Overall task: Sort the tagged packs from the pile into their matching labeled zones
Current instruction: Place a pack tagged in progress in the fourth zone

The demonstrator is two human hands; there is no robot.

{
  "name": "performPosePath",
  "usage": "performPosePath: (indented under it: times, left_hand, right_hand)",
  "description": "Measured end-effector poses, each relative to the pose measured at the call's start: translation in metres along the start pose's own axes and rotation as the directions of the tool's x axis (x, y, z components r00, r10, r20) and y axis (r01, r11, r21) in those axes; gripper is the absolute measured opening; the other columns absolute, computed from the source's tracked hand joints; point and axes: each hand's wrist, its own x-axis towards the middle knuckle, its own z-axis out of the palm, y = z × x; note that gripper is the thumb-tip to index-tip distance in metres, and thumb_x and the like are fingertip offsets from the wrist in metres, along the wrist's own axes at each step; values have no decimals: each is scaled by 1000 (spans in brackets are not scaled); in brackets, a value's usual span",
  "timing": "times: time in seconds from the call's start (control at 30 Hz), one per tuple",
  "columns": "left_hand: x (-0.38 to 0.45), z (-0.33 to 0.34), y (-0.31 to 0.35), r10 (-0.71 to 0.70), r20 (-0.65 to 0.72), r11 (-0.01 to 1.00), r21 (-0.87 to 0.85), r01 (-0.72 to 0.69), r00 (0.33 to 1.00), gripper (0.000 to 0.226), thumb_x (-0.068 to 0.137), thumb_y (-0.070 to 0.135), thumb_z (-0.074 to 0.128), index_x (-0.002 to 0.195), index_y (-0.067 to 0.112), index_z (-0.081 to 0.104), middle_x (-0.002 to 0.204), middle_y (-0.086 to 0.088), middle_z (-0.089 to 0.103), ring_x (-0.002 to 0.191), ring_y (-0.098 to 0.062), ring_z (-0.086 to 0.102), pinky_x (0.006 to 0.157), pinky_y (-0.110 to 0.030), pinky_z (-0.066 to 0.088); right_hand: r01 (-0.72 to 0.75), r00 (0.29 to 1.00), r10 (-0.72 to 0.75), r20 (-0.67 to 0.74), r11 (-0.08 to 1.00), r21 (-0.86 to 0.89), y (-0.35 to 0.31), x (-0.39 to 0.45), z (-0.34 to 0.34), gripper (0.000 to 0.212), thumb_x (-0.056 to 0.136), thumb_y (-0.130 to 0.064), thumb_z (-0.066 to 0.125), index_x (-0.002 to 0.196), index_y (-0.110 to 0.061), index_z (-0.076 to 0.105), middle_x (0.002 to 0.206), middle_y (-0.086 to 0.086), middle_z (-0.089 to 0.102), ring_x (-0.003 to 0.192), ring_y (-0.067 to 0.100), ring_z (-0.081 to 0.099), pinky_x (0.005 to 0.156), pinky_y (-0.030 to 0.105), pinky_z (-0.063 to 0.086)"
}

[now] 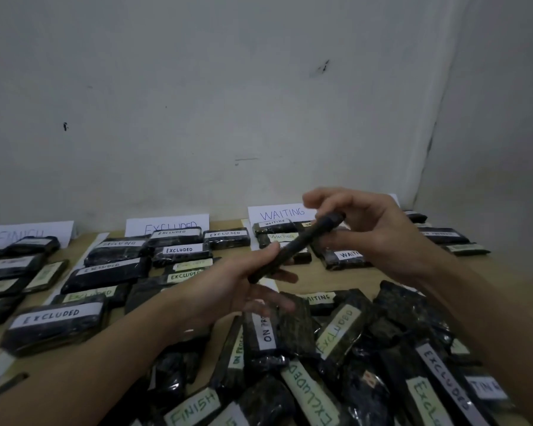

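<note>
One dark pack (296,245) held up in the air by both hands, seen edge-on, so tag hidden and cannot tell its word. Left hand (243,284) under the near end, thumb on top and fingers (277,302) spread loosely below, pinching that end. Right hand (360,229) at the far end, fingers curled around it from above. Pack tilted, far end higher, floating over the gap between the pile and the far row.

Big messy pile of packs (336,358) on the wooden worktop (237,256), close to the person, under both arms. Tags in the pile reading EXCLUDED, FINISH, WAITING and ON PRO-something, lying at all angles, some packs on top of others.

Paper signs leaning on the white wall (228,87) at the back: FINISH sign (25,233) on the left, EXCLUDED sign (166,224) in the middle, WAITING sign (282,213) to the right, partly behind the right hand. In front of the EXCLUDED sign, many packs with EXCLUDED tags (117,265) lying close together. In front of the WAITING sign, a few packs with WAITING tags (277,232). By the FINISH sign, more packs (19,269), tags too blurry to read. Further right, past the right wrist, a few more packs (443,238) near the wall corner, tags not readable
</note>
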Motion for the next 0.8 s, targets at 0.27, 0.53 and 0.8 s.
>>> performPosePath:
  times: [0.27,0.53,0.8]
  left_hand:
    - [-10,-17,7,485,-410,869,326,-372,773,50,69,-4,73,107,25,56,103,0,63,84,-14,69,73,-24,58]
    - [-16,-17,1,578,-364,775,527,-350,730,53,67,0,78,107,24,54,99,-1,63,82,-7,66,70,-19,56]
    - [-4,-3,-12,591,-289,729,590,-346,753,53,67,7,80,109,27,54,101,8,64,90,-3,64,76,-19,54]
  right_hand:
    - [-116,986,104,-129,989,-92,17,-11,14,39,80,19,56,87,-16,71,94,-2,73,93,13,69,75,21,54]
    - [-100,971,-50,-235,805,-585,35,-18,37,36,77,-10,73,107,-26,61,119,-10,53,112,4,51,97,20,44]
    - [62,961,-276,-25,301,-952,52,-18,56,71,63,-35,78,124,-10,53,115,4,61,106,23,58,87,38,48]
